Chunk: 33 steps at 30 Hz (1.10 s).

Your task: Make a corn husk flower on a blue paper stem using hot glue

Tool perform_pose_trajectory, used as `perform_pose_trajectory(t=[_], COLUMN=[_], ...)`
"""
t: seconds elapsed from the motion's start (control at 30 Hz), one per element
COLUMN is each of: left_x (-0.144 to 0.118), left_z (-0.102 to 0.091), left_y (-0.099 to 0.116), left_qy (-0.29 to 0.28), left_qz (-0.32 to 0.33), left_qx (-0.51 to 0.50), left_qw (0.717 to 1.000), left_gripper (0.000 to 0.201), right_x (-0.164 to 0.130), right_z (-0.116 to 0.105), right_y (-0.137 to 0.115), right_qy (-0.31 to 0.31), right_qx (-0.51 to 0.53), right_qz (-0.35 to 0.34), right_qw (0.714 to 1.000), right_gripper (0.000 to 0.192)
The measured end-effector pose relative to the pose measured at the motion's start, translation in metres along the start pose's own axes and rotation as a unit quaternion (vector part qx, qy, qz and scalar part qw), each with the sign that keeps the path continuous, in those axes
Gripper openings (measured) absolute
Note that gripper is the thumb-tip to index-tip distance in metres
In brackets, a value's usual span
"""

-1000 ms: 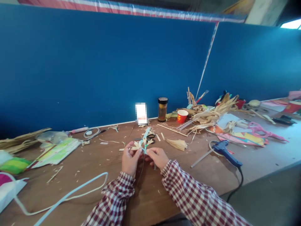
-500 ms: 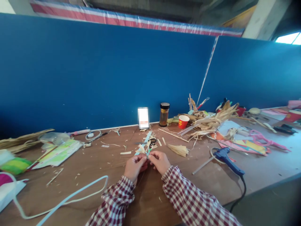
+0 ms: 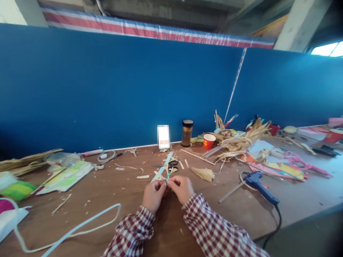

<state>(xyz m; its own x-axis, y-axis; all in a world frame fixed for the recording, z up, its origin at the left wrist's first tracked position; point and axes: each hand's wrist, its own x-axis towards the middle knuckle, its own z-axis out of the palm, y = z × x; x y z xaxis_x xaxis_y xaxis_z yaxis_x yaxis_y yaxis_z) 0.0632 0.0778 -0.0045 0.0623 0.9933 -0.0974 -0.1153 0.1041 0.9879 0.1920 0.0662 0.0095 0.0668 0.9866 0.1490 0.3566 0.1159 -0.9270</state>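
Note:
At the middle of the table my left hand and my right hand meet, fingertips pinched together. Between them they grip a small piece of pale husk strips with a green part; its lower end is hidden by the fingers. Just beyond the hands lies a light blue strip, with dark-handled scissors across from it and small husk scraps around. A loose corn husk leaf rests to the right of my right hand.
A blue glue gun lies at the right, its cord over the table edge. Behind stand a lidded jar, a red paper cup and a heap of dry husks. A white cable loops at the left front.
The view has tilted slightly up, so things sit a little lower. Both hands stay pinched together; the fingers have shifted slightly around the husk piece.

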Motion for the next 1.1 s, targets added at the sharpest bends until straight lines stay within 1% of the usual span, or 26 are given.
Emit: perform_pose_trajectory(t=[0.1, 0.2, 0.3, 0.37, 0.43, 0.53, 0.7, 0.9, 1.0, 1.1], left_x=[0.001, 0.001, 0.000, -0.001, -0.001, -0.001, 0.000, -0.002, -0.002, -0.003], left_z=[0.000, 0.001, 0.003, 0.002, -0.001, -0.006, -0.007, -0.006, -0.005, -0.005], left_y=[-0.003, -0.001, 0.005, 0.010, 0.014, 0.017, 0.016, 0.017, 0.019, 0.020], left_qy=[-0.003, -0.003, 0.006, 0.006, -0.011, -0.037, -0.046, -0.063, -0.067, -0.074], left_qz=[0.014, 0.006, -0.052, -0.103, -0.131, -0.150, -0.161, -0.171, -0.178, -0.179], left_qx=[-0.009, -0.019, -0.061, -0.100, -0.120, -0.121, -0.111, -0.127, -0.133, -0.138], left_qw=[1.000, 1.000, 0.997, 0.990, 0.984, 0.980, 0.980, 0.975, 0.973, 0.971], left_gripper=[0.019, 0.019, 0.018, 0.017, 0.017, 0.019, 0.015, 0.009, 0.008, 0.010], right_x=[0.000, 0.003, 0.007, 0.009, 0.009, 0.009, 0.008, 0.010, 0.009, 0.009], right_z=[0.001, 0.000, -0.002, -0.004, -0.005, -0.004, -0.004, -0.004, -0.003, -0.003], right_y=[0.001, 0.001, 0.002, 0.003, 0.004, 0.005, 0.003, 0.006, 0.008, 0.007], right_qy=[0.003, -0.016, -0.047, -0.061, -0.067, -0.071, -0.059, -0.069, -0.067, -0.067], right_qx=[-0.006, 0.034, 0.108, 0.137, 0.141, 0.125, 0.105, 0.104, 0.097, 0.096], right_qz=[-0.012, 0.013, 0.061, 0.073, 0.074, 0.066, 0.005, 0.013, 0.002, 0.005], right_qw=[1.000, 0.999, 0.991, 0.986, 0.985, 0.987, 0.993, 0.992, 0.993, 0.993], right_gripper=[0.024, 0.025, 0.027, 0.027, 0.025, 0.022, 0.020, 0.025, 0.025, 0.024])
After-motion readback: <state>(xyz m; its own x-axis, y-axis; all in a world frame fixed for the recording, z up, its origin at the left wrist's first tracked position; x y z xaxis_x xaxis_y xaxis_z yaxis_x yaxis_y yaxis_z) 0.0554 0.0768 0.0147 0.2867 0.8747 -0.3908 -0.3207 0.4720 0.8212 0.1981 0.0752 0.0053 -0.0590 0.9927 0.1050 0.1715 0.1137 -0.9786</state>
